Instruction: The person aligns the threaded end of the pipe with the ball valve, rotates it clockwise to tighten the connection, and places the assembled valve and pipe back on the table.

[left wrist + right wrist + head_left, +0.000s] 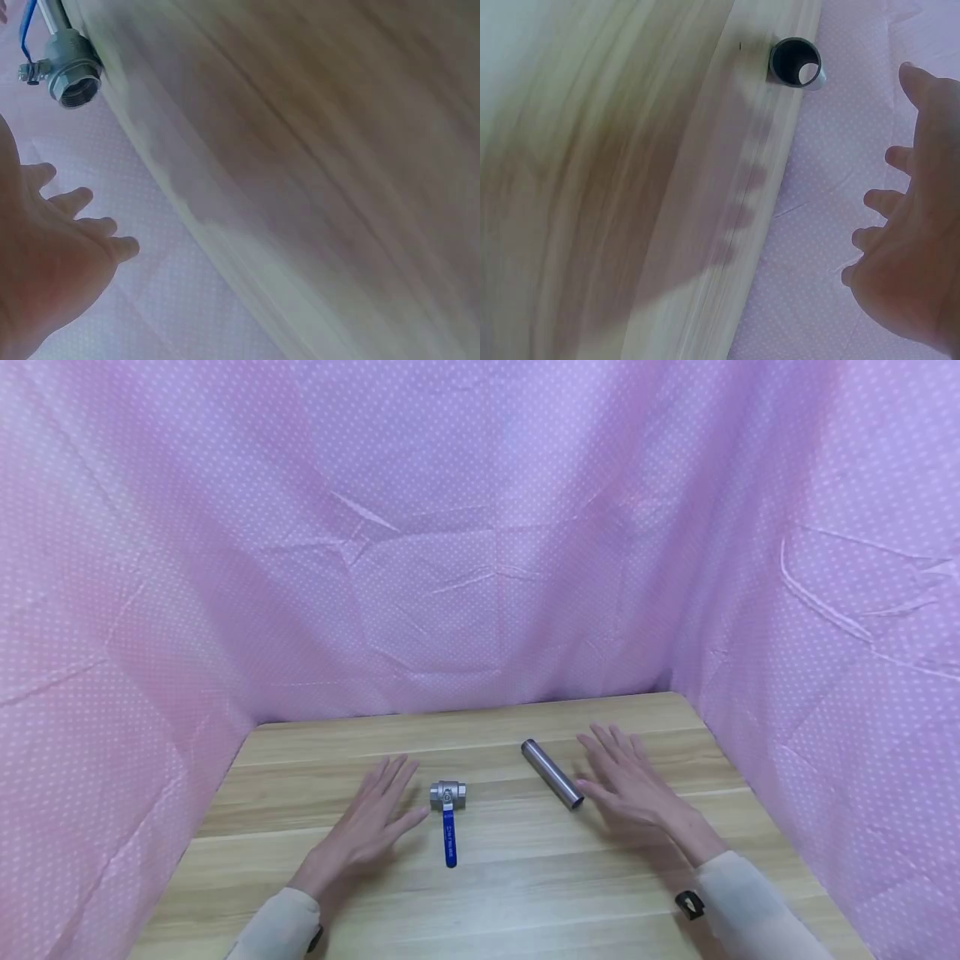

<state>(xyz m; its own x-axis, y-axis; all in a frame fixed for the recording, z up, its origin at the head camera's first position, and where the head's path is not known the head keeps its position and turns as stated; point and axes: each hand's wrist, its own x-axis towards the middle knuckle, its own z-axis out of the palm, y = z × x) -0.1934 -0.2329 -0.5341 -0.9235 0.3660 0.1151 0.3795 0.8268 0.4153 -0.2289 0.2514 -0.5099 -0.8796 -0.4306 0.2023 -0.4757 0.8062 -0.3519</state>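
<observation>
A left hand (367, 820) and right hand (636, 789) hover over a wooden table (510, 902), empty, fingers outstretched; handling seems not yet begun. Beside the left lies a valve (447, 794), blue handle (450, 842) nearest, its white lettering too small to read. Farther, beside the right, a separate pipe (552, 774). Behind hangs pink dotted cloth (450, 568).

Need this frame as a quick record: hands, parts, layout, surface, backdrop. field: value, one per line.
left_hand: left hand, fingers extended, holding nothing, beside the valve
right_hand: right hand, fingers extended, holding nothing, beside the tube
part_1: metal valve, threaded bore, blue lever pointing toward the person
part_2: hollow metal tube, lying slanted, near end farther right
layout: valve and tube apart, both between the hands
surface: wood-grain table
backdrop: pink dotted cloth
</observation>
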